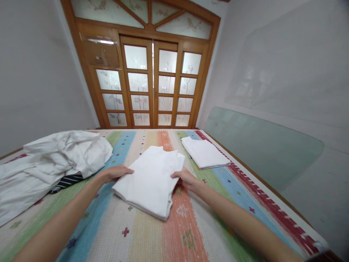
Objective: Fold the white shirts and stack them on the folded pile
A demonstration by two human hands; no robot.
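Observation:
A white garment [149, 178], folded into a flat rectangle, is held between my two hands over the middle of the bed. My left hand [118, 172] grips its left edge, thumb on top and fingers hidden underneath. On the opposite edge my right hand [185, 177] pinches the cloth, its thumb also on top. Several fabric layers show along the near and right edges. Whether the cloth touches the bed everywhere, I cannot tell. Another folded white garment [203, 152] lies flat farther off to the right.
Crumpled white clothes [68, 153] are heaped on the left, with a dark striped piece [69, 181] under them. A striped, multicoloured sheet [141, 236] covers the bed. A pale green headboard [259, 145] borders the right side. Wooden glazed doors [151, 83] stand beyond the far edge.

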